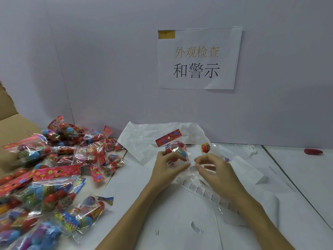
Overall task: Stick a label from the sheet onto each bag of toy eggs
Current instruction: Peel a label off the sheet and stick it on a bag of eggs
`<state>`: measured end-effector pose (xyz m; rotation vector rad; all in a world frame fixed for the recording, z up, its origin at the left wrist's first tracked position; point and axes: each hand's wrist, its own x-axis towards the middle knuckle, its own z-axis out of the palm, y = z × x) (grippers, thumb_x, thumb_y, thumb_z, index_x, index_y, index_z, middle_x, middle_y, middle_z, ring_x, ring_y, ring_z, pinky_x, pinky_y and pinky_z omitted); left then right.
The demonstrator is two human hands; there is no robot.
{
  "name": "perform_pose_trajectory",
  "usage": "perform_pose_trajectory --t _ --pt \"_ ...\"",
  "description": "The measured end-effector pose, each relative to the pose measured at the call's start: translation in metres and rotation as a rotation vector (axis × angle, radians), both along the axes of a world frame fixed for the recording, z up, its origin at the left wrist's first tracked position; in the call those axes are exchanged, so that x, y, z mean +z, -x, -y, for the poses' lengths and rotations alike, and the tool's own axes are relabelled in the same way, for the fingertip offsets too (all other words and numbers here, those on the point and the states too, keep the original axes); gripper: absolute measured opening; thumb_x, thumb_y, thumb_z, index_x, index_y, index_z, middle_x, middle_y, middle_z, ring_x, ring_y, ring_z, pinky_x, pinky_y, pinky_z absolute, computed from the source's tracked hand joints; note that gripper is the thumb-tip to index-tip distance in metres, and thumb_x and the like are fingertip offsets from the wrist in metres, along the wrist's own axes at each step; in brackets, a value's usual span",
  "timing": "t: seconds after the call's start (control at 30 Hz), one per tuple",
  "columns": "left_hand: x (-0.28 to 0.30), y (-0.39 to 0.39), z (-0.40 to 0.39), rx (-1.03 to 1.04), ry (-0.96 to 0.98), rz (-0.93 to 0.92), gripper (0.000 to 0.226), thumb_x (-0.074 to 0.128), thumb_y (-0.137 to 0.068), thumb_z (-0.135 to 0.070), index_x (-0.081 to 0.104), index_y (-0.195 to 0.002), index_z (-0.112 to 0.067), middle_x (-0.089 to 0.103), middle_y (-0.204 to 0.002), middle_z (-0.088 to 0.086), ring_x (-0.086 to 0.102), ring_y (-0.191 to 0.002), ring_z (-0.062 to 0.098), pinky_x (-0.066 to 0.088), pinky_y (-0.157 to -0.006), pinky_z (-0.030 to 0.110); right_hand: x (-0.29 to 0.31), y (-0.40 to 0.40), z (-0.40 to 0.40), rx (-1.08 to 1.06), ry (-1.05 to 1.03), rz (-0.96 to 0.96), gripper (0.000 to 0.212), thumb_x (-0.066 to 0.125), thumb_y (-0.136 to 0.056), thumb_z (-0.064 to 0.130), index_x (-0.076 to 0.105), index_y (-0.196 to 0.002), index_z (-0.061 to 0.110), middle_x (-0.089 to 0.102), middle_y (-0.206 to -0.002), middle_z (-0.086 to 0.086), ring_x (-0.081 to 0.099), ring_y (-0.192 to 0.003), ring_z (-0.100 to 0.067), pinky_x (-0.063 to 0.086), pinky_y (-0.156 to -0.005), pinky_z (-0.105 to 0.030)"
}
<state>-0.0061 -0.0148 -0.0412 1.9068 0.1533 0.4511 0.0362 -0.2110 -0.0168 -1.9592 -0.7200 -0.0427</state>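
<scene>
My left hand [167,166] grips a clear bag of toy eggs [177,147] with a red flowered header, held just above the table's centre. Close to its right, my right hand [214,168] has thumb and forefinger pinched on a small clear label [192,166], faint and hard to make out, next to the bag's lower edge. The label sheet [209,193], a clear strip printed with rows of warning labels, lies on the table under my right hand and wrist. Another bagged egg [205,147] lies just behind my right hand.
A big pile of bagged toy eggs [54,168] covers the table's left side, with a cardboard box [10,123] behind it. Crumpled white paper [144,138] lies under the work spot. A loose label [196,227] lies near me. A red object [313,151] sits far right by the wall.
</scene>
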Motion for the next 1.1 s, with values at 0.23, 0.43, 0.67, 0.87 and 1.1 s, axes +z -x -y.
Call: perform_pose_trajectory --t 0.23,0.43,0.67,0.87,1.1 --pt "0.019 0.007 0.003 -0.077 0.311 0.187 0.018 0.057 -0.106 -0.023 0.071 -0.111 -0.011 0.073 -0.118 0.007 0.075 -0.106 0.025 0.060 -0.091 0.032 0.013 0.000 0.000 0.061 -0.631 -0.461 0.011 0.078 -0.090 0.014 0.076 -0.100 0.008 0.075 -0.094 -0.008 0.073 -0.084 -0.022 0.061 -0.079 -0.028" --pt "0.019 0.009 0.016 -0.157 0.331 0.208 0.016 0.057 -0.107 -0.012 0.062 -0.120 -0.019 0.069 -0.126 0.008 0.078 -0.098 0.029 0.059 -0.086 0.026 0.022 0.000 0.002 0.125 -0.840 -0.564 0.043 0.083 -0.079 0.024 0.073 -0.120 0.022 0.075 -0.101 -0.011 0.073 -0.084 -0.018 0.060 -0.077 -0.025" --pt "0.017 0.010 0.025 -0.233 0.474 0.141 0.093 0.084 -0.087 -0.007 0.031 -0.145 -0.058 0.065 -0.129 0.009 0.075 -0.108 0.031 0.061 -0.089 0.034 0.024 0.005 -0.001 0.129 -0.805 -0.462 0.043 0.077 -0.088 0.016 0.064 -0.129 0.018 0.075 -0.105 -0.018 0.078 -0.094 -0.030 0.062 -0.082 -0.030" --pt "0.018 0.011 0.030 -0.216 0.572 0.163 0.058 0.066 -0.103 -0.027 0.037 -0.148 -0.048 0.062 -0.135 0.015 0.074 -0.108 0.035 0.062 -0.090 0.041 0.016 0.011 -0.007 0.167 -0.603 -0.319 0.033 0.070 -0.098 0.012 0.068 -0.119 0.037 0.077 -0.100 -0.013 0.077 -0.099 -0.029 0.062 -0.087 -0.028" --pt "0.019 0.009 0.023 -0.243 0.719 0.131 0.072 0.069 -0.089 -0.002 0.043 -0.145 -0.040 0.066 -0.130 0.024 0.072 -0.111 0.043 0.062 -0.090 0.043 0.012 0.006 -0.009 0.016 -0.623 -0.301 0.048 0.072 -0.095 0.011 0.051 -0.136 0.026 0.076 -0.094 -0.004 0.079 -0.091 -0.025 0.066 -0.074 -0.037"
